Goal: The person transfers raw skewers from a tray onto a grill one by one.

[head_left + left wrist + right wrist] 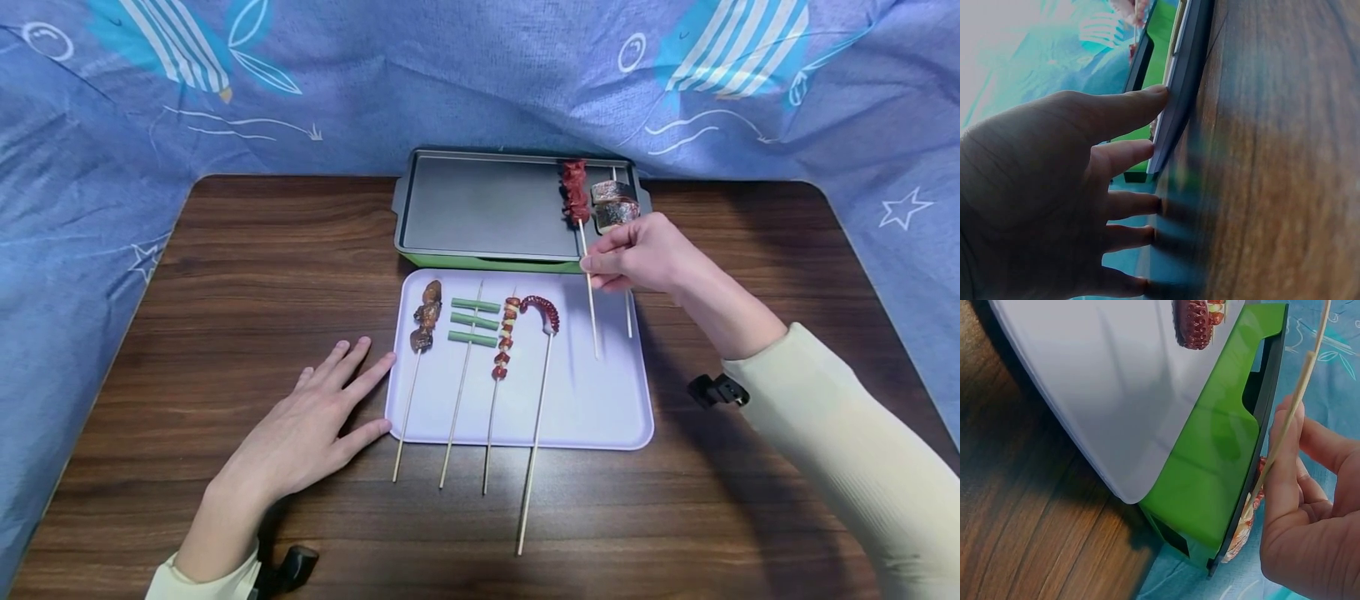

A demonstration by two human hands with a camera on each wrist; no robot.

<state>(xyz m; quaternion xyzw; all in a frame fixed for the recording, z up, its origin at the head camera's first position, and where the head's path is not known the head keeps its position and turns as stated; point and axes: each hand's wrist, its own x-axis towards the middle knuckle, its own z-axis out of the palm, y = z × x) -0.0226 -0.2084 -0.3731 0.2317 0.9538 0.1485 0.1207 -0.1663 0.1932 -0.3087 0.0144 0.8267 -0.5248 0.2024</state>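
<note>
My right hand point(647, 252) pinches the stick of a red meat skewer point(575, 193) between thumb and fingers. Its meat end is over the right part of a dark griddle point(480, 208); whether it touches the plate I cannot tell. Beside it, a skewer of silver-skinned fish pieces point(615, 215) lies at the griddle's right edge, partly behind the hand. My left hand point(307, 429), fingers spread, touches the left edge of a pale lilac tray point(600, 408). In the left wrist view, the thumb point(1129, 109) rests against the tray's rim.
On the tray lie a brown meat skewer point(427, 315), a green vegetable skewer point(474, 323), a red-and-yellow skewer point(506, 337) and a curled tentacle skewer point(543, 310). Their sticks overhang the front edge. The griddle's green base point(1210, 437) stands directly behind the tray. A blue cloth point(480, 75) hangs behind the table.
</note>
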